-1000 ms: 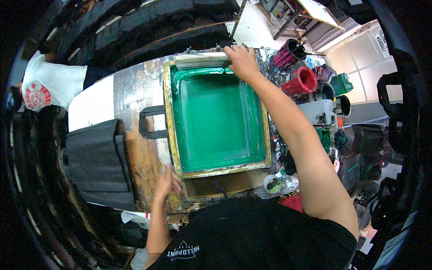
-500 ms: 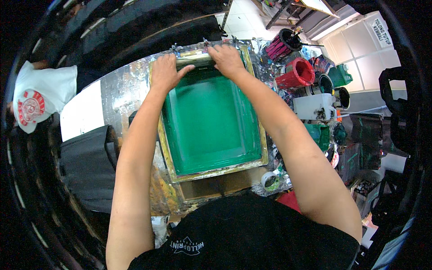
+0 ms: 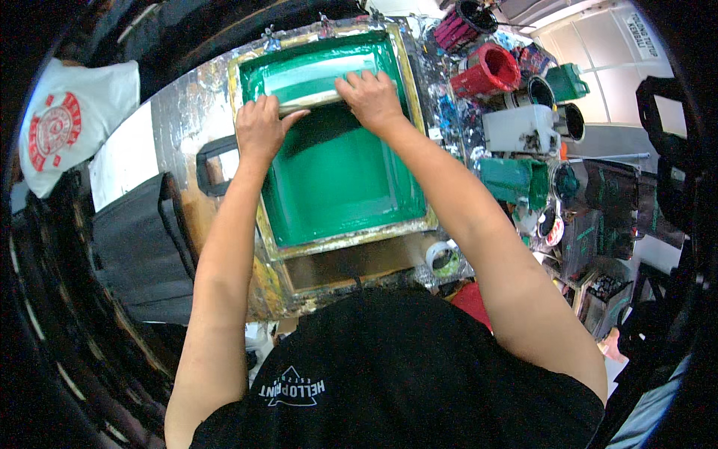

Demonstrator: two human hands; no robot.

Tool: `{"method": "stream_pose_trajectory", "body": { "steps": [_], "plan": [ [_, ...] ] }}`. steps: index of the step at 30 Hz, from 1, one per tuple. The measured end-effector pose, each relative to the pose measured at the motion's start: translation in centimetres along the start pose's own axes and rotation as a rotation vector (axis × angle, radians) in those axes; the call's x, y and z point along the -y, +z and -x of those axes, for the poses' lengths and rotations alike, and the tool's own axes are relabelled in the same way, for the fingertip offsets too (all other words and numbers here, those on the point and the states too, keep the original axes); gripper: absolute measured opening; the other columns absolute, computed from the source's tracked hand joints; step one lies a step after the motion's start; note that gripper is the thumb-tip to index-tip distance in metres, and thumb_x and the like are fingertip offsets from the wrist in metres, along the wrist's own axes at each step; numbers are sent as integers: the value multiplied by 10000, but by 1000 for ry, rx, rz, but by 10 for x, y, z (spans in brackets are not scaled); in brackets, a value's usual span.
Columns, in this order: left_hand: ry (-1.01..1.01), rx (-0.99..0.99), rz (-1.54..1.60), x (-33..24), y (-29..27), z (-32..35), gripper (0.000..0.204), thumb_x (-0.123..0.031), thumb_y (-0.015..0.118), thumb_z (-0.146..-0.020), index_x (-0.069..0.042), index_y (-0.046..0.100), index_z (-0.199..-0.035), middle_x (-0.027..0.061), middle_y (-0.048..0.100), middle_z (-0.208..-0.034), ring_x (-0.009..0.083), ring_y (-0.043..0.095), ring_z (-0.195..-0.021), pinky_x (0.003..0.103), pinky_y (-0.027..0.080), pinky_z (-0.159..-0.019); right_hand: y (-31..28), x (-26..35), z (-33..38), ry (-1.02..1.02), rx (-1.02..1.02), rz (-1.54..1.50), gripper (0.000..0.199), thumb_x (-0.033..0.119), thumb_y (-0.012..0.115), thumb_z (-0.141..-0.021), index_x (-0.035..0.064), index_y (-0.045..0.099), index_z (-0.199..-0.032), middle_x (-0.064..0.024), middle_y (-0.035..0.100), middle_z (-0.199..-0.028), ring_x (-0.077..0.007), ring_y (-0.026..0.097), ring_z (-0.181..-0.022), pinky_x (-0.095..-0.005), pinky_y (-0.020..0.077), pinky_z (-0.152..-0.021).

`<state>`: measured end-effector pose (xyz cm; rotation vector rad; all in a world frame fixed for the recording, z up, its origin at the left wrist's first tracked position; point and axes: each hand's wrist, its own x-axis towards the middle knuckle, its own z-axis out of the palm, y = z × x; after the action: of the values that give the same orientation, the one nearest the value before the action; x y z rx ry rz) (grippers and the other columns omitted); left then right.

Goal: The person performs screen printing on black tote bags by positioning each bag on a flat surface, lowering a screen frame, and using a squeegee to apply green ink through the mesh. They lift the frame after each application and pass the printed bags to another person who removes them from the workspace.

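Note:
A screen-printing frame (image 3: 351,240) with a green mesh (image 3: 340,198) lies on the worktable, its far edge at the hinge clamps (image 3: 324,28). Across the upper half of the mesh stretches a squeegee (image 3: 313,99) with a pale handle. My left hand (image 3: 259,127) grips its left end, thumb laid along the handle. My right hand (image 3: 368,101) curls its fingers over the right end. A dark band of ink or shadow shows on the near side of the squeegee; its blade edge is hidden. Beyond it the mesh looks lighter.
Right of the frame crowd a red ink pot (image 3: 488,69), a pink-streaked black pot (image 3: 465,24), a white jug (image 3: 520,129) and a green container (image 3: 510,182). A tape roll (image 3: 442,257) sits near the frame's corner. Black fabric (image 3: 138,254) lies left, near a person's white shirt (image 3: 78,123).
Both hands have drawn the squeegee from the frame's far end toward me, partway down the mesh. The whole view has shifted, so the table sits higher in the picture.

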<state>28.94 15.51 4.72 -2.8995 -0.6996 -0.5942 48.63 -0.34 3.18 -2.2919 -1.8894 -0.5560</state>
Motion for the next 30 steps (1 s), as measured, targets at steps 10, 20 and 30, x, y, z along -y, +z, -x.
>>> {"method": "stream_pose_trajectory", "body": {
  "steps": [10, 20, 30],
  "plan": [
    [29, 82, 134, -69, -73, 153, 583, -611, 775, -752, -66, 575, -797, 89, 549, -778, 278, 554, -727, 410, 434, -680, -93, 87, 152, 45, 167, -60, 305, 196, 615, -860, 199, 648, -1163, -15, 631, -957, -229, 627, -906, -415, 462, -775],
    [-80, 117, 297, -79, -98, 187, 654, -622, 693, -856, -17, 658, -1104, 135, 620, -1046, 324, 582, -994, 445, 437, -886, -122, 101, 165, 63, 342, -191, 526, 230, 798, -768, 179, 587, -1247, -88, 619, -1101, -277, 609, -1046, -455, 471, -846],
    [-490, 297, 236, -33, -83, 309, 786, -468, 923, -648, -43, 647, -1249, 147, 569, -1206, 380, 500, -1180, 508, 379, -1017, -126, 139, 231, 106, 215, -171, 429, 268, 697, -870, 153, 592, -1270, -85, 606, -1160, -266, 566, -1099, -557, 346, -1024]
  ]
}}
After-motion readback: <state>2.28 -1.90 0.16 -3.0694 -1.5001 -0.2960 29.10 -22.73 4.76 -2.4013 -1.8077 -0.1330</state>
